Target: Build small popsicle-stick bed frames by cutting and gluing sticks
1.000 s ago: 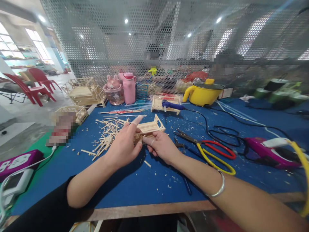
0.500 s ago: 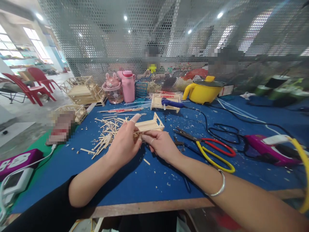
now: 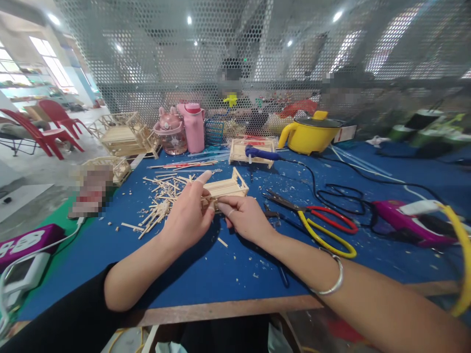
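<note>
Between my hands is a small wooden stick frame (image 3: 225, 187), with a flat slatted deck and a triangular end at its right. My left hand (image 3: 188, 212) is closed around its near left part, the index finger stretched along the top. Thumb and fingers of my right hand (image 3: 246, 215) pinch the near edge close to the left thumb. The exact spot under the fingertips is hidden. A pile of short wooden sticks (image 3: 158, 211) lies just left of my left hand. One loose stick (image 3: 222, 241) rests in front of both hands.
Red-and-yellow-handled scissors (image 3: 309, 215) lie to the right. Behind, a blue glue gun (image 3: 263, 154) rests on another stick frame (image 3: 238, 153), its cord running right. A yellow pot (image 3: 312, 135), a pink bottle (image 3: 194, 128) and a perforated metal screen (image 3: 165, 63) stand at the back.
The view has shifted very slightly. Both hands keep their hold on the stick frame in nearly the same place.
</note>
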The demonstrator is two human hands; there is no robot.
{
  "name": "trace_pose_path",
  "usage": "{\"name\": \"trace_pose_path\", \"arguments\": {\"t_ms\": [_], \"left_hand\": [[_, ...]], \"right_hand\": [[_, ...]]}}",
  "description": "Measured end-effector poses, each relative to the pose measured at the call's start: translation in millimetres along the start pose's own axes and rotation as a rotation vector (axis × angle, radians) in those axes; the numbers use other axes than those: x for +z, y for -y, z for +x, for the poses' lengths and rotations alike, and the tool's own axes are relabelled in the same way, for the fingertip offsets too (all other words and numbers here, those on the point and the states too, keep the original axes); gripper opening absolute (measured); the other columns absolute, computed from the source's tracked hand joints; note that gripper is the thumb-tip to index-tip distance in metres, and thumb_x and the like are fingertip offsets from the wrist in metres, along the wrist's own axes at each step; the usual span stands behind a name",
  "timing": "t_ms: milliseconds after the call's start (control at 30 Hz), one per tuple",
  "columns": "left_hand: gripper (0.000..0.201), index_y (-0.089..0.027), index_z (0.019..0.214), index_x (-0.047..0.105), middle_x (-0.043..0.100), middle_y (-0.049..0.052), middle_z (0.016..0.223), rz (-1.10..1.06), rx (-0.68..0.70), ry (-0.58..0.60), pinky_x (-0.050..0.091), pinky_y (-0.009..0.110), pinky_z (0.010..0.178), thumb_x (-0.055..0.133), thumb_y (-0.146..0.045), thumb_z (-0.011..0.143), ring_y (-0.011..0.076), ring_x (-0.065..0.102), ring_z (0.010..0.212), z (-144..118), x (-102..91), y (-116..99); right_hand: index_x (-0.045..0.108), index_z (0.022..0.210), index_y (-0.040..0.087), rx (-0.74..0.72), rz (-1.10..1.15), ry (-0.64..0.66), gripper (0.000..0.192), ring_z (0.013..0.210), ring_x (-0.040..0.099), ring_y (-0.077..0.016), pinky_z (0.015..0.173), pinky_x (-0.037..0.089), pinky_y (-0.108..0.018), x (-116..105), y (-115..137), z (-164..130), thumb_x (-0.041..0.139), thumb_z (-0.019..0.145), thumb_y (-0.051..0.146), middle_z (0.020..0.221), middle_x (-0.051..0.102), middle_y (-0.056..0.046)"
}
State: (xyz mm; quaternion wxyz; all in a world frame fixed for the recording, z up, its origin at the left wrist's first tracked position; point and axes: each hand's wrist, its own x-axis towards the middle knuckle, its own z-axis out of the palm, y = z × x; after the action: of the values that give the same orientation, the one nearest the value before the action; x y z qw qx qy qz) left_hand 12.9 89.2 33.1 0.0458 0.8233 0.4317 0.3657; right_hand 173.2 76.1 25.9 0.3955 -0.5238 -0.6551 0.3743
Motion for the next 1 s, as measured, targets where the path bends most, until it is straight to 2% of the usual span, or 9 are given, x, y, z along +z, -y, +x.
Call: {"name": "trace_pose_path", "arguments": {"t_ms": [133,267,533,700,1000], "left_hand": [[0.068,-0.018,0.14,0.029,0.063,0.006,0.098,0.019,0.052,0.022,0.049,0.039,0.089,0.053,-0.014,0.077,0.0203,0.059,0.093,-1,-1.4,2],[0.072,-0.019,0.142,0.025,0.064,0.005,0.097,-0.007,0.045,0.041,0.049,0.037,0.088,0.052,-0.012,0.077,0.0186,0.06,0.089,-1,-2.9,4],[0.067,-0.017,0.141,0.026,0.064,0.005,0.092,0.02,-0.003,-0.003,0.051,0.035,0.084,0.054,-0.016,0.08,0.0186,0.059,0.087,1,1.1,0],[0.066,-0.019,0.142,0.024,0.063,0.003,0.091,0.027,0.003,-0.011,0.05,0.036,0.086,0.051,-0.016,0.082,0.0179,0.06,0.086,0,3.9,0],[0.079,-0.019,0.144,0.021,0.061,0.008,0.113,-0.053,0.09,0.1,0.05,0.037,0.09,0.051,-0.012,0.072,0.0208,0.058,0.103,-2,-13.9,3]], "right_hand": [[0.073,0.084,0.017,-0.001,-0.005,-0.01,0.022,0.042,0.044,-0.0082,0.048,0.036,-0.02,0,3,-1,0.051,0.085,0.022,0.043,0.048,0.006],[0.073,0.09,0.016,0.027,-0.015,-0.02,0.023,0.041,0.044,-0.0084,0.048,0.035,-0.021,1,4,-1,0.051,0.085,0.022,0.043,0.049,0.006],[0.068,0.074,0.018,-0.057,-0.099,-0.026,0.023,0.044,0.045,-0.009,0.049,0.035,-0.021,2,-1,-1,0.05,0.086,0.025,0.046,0.051,0.005],[0.067,0.073,0.019,-0.091,-0.156,-0.035,0.024,0.045,0.046,-0.0097,0.051,0.035,-0.022,1,-2,-2,0.049,0.086,0.025,0.046,0.051,0.005],[0.072,0.085,0.021,-0.227,-0.313,-0.097,0.021,0.064,0.056,-0.0142,0.062,0.04,-0.024,-2,-3,-4,0.051,0.083,0.021,0.069,0.068,0.0]]}}
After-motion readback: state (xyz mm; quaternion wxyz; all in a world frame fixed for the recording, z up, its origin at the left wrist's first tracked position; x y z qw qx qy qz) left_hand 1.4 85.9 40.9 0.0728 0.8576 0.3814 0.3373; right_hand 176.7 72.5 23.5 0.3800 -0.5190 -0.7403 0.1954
